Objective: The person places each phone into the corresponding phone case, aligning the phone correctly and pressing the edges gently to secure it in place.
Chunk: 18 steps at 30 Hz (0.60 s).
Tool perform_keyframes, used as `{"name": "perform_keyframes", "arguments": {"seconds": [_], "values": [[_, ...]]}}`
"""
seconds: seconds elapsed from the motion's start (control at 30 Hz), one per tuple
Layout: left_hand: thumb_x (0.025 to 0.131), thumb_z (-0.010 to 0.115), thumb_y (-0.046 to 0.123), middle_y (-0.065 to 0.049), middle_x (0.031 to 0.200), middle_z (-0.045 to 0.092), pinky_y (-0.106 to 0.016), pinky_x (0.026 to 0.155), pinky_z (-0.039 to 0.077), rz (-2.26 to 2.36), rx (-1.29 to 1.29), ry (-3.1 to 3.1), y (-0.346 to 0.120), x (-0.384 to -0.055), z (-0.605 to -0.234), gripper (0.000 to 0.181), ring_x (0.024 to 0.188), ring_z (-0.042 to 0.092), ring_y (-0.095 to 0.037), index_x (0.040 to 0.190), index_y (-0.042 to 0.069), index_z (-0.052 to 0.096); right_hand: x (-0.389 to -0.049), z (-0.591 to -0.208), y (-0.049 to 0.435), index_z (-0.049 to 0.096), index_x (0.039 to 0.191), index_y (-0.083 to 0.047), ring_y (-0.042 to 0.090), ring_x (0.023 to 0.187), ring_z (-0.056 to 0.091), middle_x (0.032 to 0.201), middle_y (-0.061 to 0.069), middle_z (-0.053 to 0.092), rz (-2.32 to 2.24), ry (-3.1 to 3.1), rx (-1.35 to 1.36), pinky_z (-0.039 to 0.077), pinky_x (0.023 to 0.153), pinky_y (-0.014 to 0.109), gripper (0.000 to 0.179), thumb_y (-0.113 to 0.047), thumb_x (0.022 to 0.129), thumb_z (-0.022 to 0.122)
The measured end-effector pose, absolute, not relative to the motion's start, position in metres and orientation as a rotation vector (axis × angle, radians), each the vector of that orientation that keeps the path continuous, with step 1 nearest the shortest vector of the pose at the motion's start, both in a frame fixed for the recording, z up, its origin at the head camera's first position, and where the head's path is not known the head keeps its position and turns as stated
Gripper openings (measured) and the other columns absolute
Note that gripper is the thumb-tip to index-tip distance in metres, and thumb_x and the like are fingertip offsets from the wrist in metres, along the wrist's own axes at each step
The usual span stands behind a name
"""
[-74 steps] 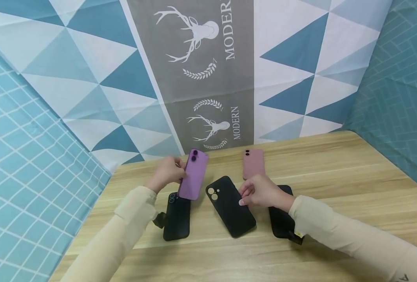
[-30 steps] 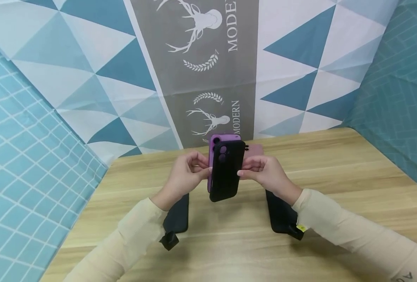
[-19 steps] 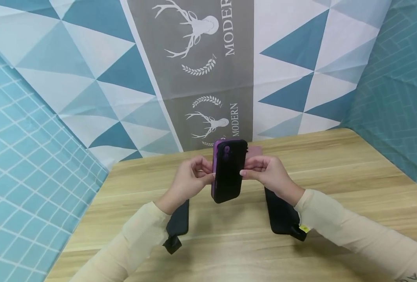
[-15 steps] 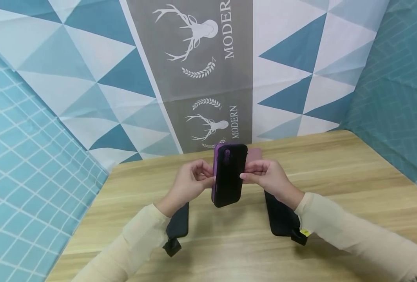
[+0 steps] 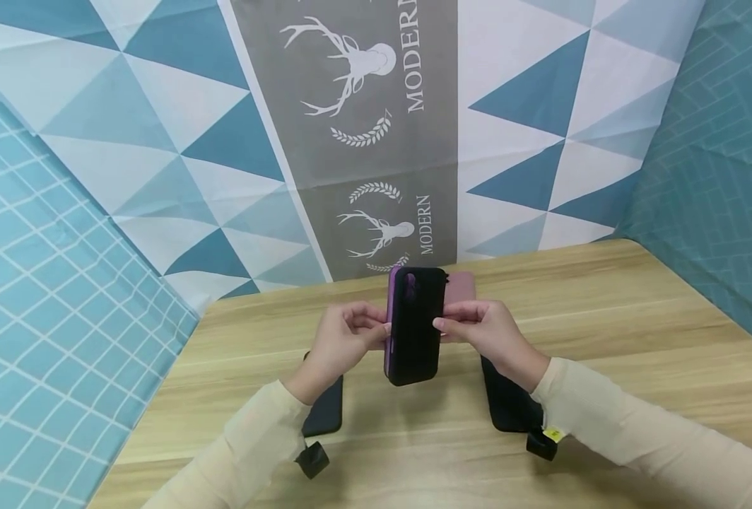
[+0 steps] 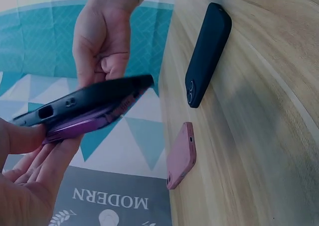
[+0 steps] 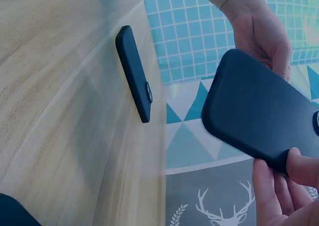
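Note:
In the head view a black phone case (image 5: 417,329) is held upright above the table, in front of a purple phone (image 5: 391,304) that shows only along its left edge. My left hand (image 5: 350,338) pinches the phone at that side, its thumb also touching the case's edge. From the other side, my right hand (image 5: 487,336) pinches the case between thumb and fingers. The left wrist view shows the case lying over the phone's back, with a gap towards one end where purple shows. Most of the phone is hidden by the case.
A pink phone (image 5: 461,288) lies at the table's back edge, behind my right hand. Black phones or cases lie on either side, one (image 5: 326,408) under my left wrist and another (image 5: 508,399) under my right. A patterned cloth wall (image 5: 401,162) rises behind the wooden table (image 5: 605,318).
The purple phone and the black case, held apart low over the table at first, have been raised and brought together at the centre. Lately the case has closed further over the phone.

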State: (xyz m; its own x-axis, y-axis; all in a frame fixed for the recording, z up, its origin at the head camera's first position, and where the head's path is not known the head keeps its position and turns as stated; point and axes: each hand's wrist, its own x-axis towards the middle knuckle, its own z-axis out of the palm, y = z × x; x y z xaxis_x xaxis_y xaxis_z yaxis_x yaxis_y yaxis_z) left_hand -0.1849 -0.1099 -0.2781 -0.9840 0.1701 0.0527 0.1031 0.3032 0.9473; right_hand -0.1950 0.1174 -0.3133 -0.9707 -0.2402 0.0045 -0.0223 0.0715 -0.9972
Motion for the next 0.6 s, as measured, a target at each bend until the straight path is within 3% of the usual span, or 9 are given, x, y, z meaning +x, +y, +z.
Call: {"name": "perform_keyframes", "arguments": {"seconds": [0.4,0.6], "values": [[0.079,0.072,-0.004,-0.02,0.076,0.072,-0.027,0.059,0.059,1.714,0.331,2.727,-0.1045,-0.1783,-0.2787,0.005,0.062,0.072,-0.022,0.082,-0.007,0.068,-0.1914,-0.3095,0.116,0.064,0.116,0.01,0.013,0.078,0.074,0.102,0.015,0.074,-2.016,2.234,-0.209,0.059,0.082,0.031,0.037,-0.014,0.088,0.07],[0.081,0.071,-0.005,-0.023,0.079,0.072,-0.032,0.063,0.061,1.751,0.262,2.64,-0.1047,-0.1755,-0.2797,0.005,0.063,0.072,-0.02,0.084,-0.007,0.067,-0.1912,-0.3101,0.1148,0.065,0.113,0.01,0.015,0.078,0.074,0.105,0.022,0.072,-2.011,2.303,-0.221,0.059,0.079,0.032,0.035,-0.013,0.088,0.069]]}}
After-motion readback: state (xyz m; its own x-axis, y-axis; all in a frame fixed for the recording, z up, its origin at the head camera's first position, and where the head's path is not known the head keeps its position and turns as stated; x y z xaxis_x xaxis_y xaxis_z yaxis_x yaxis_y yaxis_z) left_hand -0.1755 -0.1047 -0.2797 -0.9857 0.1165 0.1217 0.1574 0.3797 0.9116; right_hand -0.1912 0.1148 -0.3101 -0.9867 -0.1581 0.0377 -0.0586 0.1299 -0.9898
